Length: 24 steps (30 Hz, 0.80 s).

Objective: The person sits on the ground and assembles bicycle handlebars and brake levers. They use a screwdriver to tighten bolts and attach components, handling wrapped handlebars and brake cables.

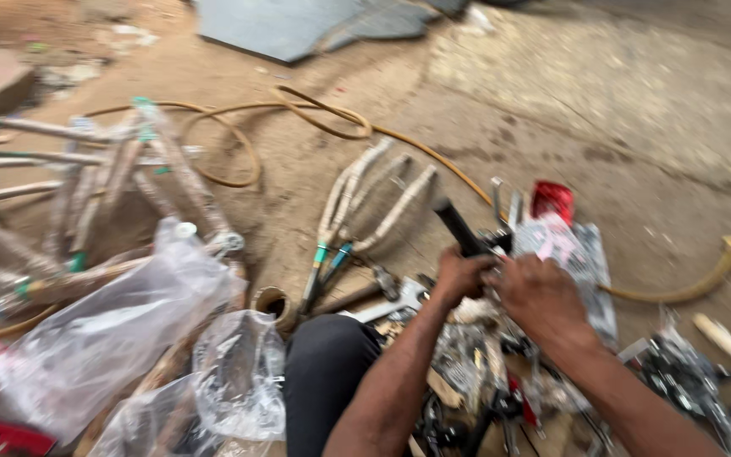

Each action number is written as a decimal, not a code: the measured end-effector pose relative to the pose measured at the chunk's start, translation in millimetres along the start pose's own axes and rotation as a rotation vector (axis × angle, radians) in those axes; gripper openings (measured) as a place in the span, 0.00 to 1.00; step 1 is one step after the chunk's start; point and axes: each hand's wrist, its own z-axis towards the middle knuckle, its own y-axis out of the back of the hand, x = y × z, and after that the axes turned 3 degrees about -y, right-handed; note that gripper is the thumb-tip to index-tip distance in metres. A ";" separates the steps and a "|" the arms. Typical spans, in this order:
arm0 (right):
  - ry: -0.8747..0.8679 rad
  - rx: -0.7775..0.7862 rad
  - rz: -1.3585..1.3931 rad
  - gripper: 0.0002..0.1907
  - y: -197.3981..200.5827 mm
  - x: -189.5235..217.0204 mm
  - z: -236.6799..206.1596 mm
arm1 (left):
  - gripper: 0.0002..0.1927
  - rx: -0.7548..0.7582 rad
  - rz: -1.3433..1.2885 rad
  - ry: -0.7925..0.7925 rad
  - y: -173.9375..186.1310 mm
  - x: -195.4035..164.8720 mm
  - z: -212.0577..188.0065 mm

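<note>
My left hand (460, 275) clenches the black handlebar grip (460, 227); my right hand (539, 292), beside it, grasps the fittings; steadying comes next.

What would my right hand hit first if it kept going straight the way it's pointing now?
The right hand points up and left, toward the black handlebar grip that the left hand holds. It would likely meet that grip's metal fittings first, though blur makes depth uncertain.
</note>
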 end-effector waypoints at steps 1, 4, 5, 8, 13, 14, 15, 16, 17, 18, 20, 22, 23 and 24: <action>0.125 -0.185 -0.099 0.05 -6.3 -0.3 0.8 | 0.09 0.034 0.003 -0.045 -0.9 -0.4 1.0; -0.515 0.192 0.395 0.20 -30.9 -10.6 16.6 | 0.07 0.030 -0.078 0.061 -2.2 -5.8 -1.2; -0.807 0.319 0.835 0.28 -37.5 -15.2 21.7 | 0.07 0.035 -0.079 0.067 -1.1 -9.4 -3.1; -1.108 0.384 1.350 0.34 -46.3 -19.4 23.2 | 0.08 0.023 -0.057 0.075 2.3 -18.2 -13.4; -0.949 0.049 1.130 0.25 -23.5 -4.2 -7.3 | 0.08 0.009 -0.022 0.041 4.1 -26.2 -10.9; -0.758 -0.130 0.799 0.20 -16.3 -5.3 -13.1 | 0.08 0.003 -0.013 0.037 4.2 -24.9 -9.4; -0.554 -0.278 0.473 0.15 -9.4 -6.3 -18.4 | 0.08 -0.010 -0.005 0.048 4.3 -22.0 -9.1; -0.354 -0.330 0.348 0.14 -3.1 -7.5 -21.1 | 0.08 -0.011 0.009 0.058 5.1 -19.0 -9.3; -0.151 -0.386 0.220 0.14 1.6 -11.0 -19.3 | 0.07 -0.008 0.022 0.061 5.0 -16.8 -7.9; 0.047 -0.448 0.083 0.16 5.2 -14.8 -14.9 | 0.07 0.006 0.037 0.054 4.5 -15.4 -5.7; 0.043 -0.232 0.031 0.15 8.6 -16.6 -3.4 | 0.06 -0.039 0.040 0.037 2.6 -13.3 -3.6; 0.057 -0.013 -0.009 0.17 7.3 -15.7 11.0 | 0.08 -0.076 0.045 0.056 0.9 -13.4 -2.4; 0.072 0.099 -0.024 0.19 5.4 -16.0 18.1 | 0.09 -0.089 0.052 0.086 0.1 -14.0 -2.3; 0.091 0.211 -0.037 0.22 2.8 -14.3 23.2 | 0.10 -0.107 0.057 0.117 -0.2 -14.6 -2.5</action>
